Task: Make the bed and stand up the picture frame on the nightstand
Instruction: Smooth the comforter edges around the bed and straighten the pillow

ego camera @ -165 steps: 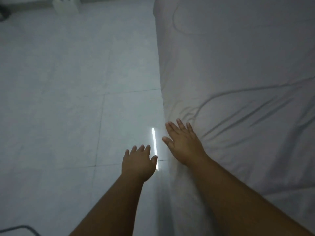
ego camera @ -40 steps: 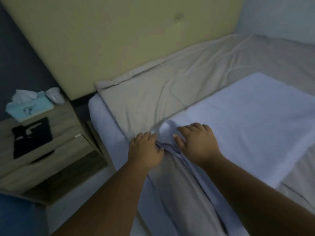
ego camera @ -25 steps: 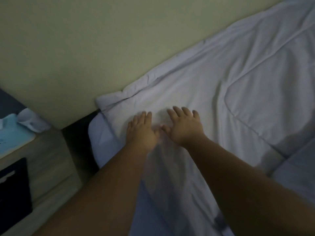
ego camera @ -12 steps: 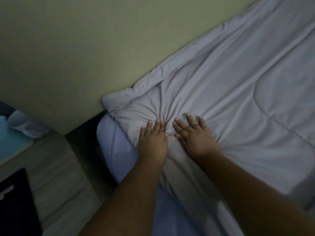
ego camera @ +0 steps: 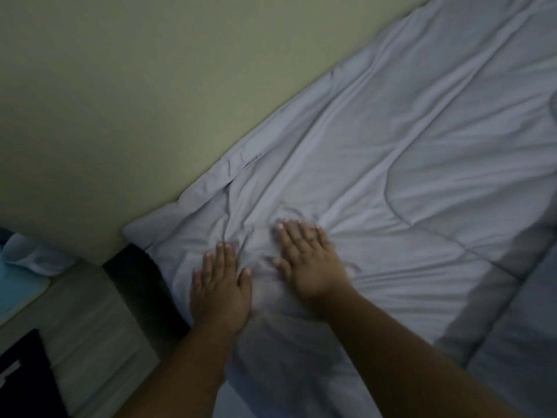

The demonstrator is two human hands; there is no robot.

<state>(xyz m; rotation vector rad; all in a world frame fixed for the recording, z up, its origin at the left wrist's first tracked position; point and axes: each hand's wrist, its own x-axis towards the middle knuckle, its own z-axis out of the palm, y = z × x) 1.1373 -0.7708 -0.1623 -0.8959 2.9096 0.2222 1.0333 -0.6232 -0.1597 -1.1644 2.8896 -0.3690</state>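
A pale grey quilted duvet (ego camera: 407, 164) covers the bed up to the headboard, with creases bunched around my hands near its top left corner. My left hand (ego camera: 221, 286) lies flat on the duvet close to the bed's left edge, fingers straight. My right hand (ego camera: 310, 260) presses flat beside it, fingers spread. A black flat picture frame (ego camera: 27, 378) lies face down on the wooden nightstand (ego camera: 90, 327) at the lower left, partly cut off by the edge of view.
A yellowish padded headboard (ego camera: 150, 86) fills the upper left. On the nightstand's far end sit a light blue tissue box (ego camera: 18, 291) and a white cup (ego camera: 33, 256). A dark gap (ego camera: 141, 285) separates nightstand and bed.
Both hands stayed flat on the duvet near its top left corner and spread slightly apart. The view shifted a little, and the creases around the fingers changed.
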